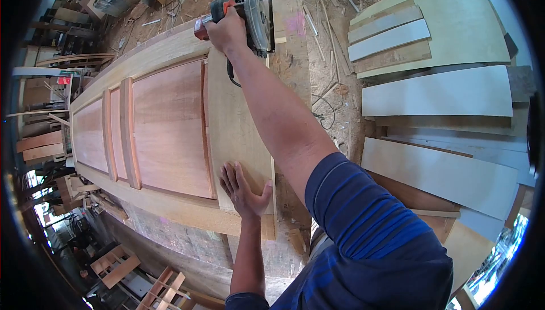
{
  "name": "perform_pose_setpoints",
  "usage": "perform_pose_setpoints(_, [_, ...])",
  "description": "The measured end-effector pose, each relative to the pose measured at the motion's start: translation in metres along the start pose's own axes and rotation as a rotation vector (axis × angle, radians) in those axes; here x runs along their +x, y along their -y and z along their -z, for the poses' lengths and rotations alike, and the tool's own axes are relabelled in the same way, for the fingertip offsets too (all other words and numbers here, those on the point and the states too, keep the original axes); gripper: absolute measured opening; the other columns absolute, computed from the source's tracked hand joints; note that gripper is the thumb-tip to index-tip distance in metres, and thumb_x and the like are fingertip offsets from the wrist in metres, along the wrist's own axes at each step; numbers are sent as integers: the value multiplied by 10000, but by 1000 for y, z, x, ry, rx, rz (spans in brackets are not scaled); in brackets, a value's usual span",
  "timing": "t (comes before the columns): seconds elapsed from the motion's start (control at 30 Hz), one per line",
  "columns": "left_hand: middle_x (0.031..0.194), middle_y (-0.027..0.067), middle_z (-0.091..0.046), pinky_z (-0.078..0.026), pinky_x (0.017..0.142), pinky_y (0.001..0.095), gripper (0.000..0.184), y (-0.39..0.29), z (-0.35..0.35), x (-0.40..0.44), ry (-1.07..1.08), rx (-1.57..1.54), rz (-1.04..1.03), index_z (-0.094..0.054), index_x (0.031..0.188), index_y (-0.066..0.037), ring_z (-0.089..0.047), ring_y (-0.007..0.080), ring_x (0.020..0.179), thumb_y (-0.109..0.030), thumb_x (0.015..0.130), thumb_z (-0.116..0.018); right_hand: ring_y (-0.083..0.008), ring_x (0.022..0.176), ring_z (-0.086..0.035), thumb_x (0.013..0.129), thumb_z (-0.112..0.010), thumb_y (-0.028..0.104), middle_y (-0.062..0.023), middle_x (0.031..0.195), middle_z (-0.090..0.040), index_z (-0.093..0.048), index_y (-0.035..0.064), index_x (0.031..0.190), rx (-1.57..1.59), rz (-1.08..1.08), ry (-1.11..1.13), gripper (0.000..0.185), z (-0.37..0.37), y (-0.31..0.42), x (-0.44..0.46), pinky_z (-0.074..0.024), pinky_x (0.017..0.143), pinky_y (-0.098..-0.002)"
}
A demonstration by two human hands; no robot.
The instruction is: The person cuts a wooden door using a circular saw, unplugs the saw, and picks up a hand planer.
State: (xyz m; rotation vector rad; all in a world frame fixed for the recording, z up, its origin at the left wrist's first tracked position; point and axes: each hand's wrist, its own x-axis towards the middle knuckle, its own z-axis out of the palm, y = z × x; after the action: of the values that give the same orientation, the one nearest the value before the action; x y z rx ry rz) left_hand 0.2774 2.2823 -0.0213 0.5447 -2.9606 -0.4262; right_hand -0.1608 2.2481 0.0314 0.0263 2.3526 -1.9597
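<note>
A panelled wooden door (238,134) lies flat on a workbench, with reddish inset panels and pale framing around them. My right hand (228,31) is wrapped around the handle of a circular saw (256,18), arm stretched out to the door's far corner. The saw sits at the end edge of the door; its blade is hidden from me. My left hand (245,192) lies flat on the pale end rail, fingers spread and thumb out to the right. Below the saw a black cord (231,74) hangs over the door's surface.
Plywood and white boards (437,91) are stacked along the right. Wood offcuts and sawdust (326,20) litter the floor beyond the door. Another cord (326,108) loops on the floor right of the bench. Wooden frames (162,290) stand at the lower left.
</note>
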Motion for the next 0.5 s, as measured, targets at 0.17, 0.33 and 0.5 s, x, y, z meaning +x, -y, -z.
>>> perform_pose_setpoints(0.17, [1691,295,-351,-206,1305,639,1058,-2,2,1,0,13,4,-387,1619,3,-274,508,1592,-557,822,-799,-444,1139,-724,840,-821,282,-287,1157,-754,-606,-69,1289,-2,7,-4,609,-1,-1,2,-573,1009,-468])
perform_pose_setpoints(0.33, [1692,299,-353,-197,1309,633,1080,-2,2,0,-6,18,8,-383,1626,1,-263,507,1599,-544,802,-821,-433,1086,-741,834,-813,258,-276,1114,-762,-632,-62,1233,19,47,-28,542,-6,-7,8,-585,967,-458])
perform_pose_setpoints(0.5, [1712,280,-333,-168,1318,638,1115,-2,5,0,13,-3,45,-361,1655,-46,-237,477,1620,-540,779,-843,-273,797,-735,827,-821,185,-159,933,-748,-664,-8,1120,194,77,67,384,-9,-17,15,-599,736,-413])
